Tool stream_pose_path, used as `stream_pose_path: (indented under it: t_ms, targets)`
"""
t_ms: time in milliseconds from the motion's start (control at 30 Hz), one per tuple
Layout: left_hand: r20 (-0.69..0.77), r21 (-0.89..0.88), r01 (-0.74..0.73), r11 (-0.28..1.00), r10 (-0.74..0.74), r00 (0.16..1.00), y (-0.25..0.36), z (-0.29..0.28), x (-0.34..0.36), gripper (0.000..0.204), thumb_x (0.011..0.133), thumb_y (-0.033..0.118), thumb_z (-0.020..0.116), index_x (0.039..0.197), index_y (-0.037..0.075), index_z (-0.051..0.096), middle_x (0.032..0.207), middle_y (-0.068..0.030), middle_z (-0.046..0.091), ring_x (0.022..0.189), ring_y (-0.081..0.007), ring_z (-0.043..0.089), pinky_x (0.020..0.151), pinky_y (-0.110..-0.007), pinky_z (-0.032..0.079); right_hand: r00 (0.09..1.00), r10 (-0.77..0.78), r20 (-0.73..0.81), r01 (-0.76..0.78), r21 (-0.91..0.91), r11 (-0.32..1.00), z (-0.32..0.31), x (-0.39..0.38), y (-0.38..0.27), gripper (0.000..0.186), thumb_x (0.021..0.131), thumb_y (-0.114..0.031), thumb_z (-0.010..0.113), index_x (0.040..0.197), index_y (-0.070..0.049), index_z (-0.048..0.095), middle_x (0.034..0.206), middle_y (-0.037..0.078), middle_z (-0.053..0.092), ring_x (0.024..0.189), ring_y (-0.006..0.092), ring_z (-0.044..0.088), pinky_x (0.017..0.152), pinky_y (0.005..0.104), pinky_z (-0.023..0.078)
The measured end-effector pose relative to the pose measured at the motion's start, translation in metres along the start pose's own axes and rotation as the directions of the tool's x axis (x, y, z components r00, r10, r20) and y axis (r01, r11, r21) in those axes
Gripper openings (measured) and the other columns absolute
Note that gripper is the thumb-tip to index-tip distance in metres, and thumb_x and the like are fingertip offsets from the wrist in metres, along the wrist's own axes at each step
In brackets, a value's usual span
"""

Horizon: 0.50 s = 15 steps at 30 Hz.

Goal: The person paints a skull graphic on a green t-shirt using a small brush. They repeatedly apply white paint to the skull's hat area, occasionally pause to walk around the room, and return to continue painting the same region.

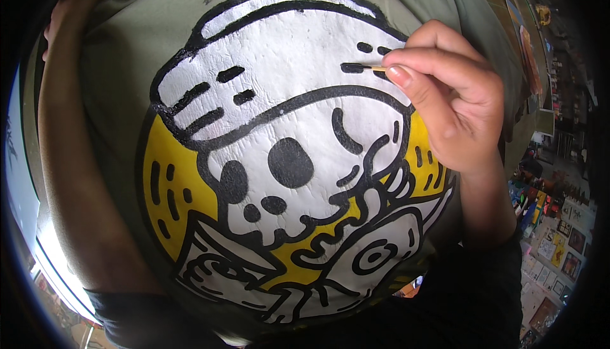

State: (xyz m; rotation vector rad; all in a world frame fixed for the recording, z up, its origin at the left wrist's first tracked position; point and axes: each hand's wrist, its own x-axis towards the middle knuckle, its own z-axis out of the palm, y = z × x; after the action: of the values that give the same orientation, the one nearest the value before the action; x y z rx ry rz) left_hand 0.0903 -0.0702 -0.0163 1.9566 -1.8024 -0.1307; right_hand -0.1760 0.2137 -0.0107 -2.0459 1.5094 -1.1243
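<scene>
Because the slim brush (377,68) appears to touch the white cap (286,50) at the right end of a short black dash (351,67), the stroke calls for a light touch, with the tip kept inside the dash's rounded outline. The right hand (460,88) pinches the brush near its bristles between thumb and forefinger, which should steady it; its fingers are best kept off the neighbouring dashes, in case any are wet. Around this, the skull design (254,152) in black, white and yellow spreads over the olive shirt (114,50). The white paint looks creased, so smoothing the cloth beside the tip would help keep edges crisp. The left hand (63,15) is at the shirt's upper left, only partly visible; whether it grips cloth, I cannot tell. Small pictures (562,254) show at lower right, well apart from the brush.
</scene>
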Motion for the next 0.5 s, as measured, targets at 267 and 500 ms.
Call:
stream_pose_path:
  t_ms: [267,500]
  targets:
    - [-0.044,0.012,0.006,1.0,-0.006,0.999,0.002,-0.003,-0.006,0.057,0.068,0.056,0.061,0.091,0.004,0.062,0.096,-0.016,0.063,0.094,-0.027,0.058,0.082,-0.036,0.043,1.0,-0.006,-0.022,0.005,-0.052,0.999,0.001,-0.001,0.001,0.013,0.076,0.01,0.058,0.087,0.006,0.063,0.073,0.006,0.053,0.058,0.0059,0.045,0.048,0.0164,0.03]
    - [-0.101,0.001,-0.001,1.0,0.001,0.995,0.012,-0.006,-0.021,0.057,0.068,0.056,0.061,0.091,0.003,0.062,0.095,-0.0162,0.063,0.093,-0.0268,0.059,0.081,-0.036,0.044,0.999,-0.028,-0.041,0.025,-0.061,0.998,0.002,-0.001,0.0,0.014,0.074,0.011,0.06,0.086,0.005,0.064,0.072,0.006,0.054,0.056,0.005,0.044,0.046,0.016,0.029]
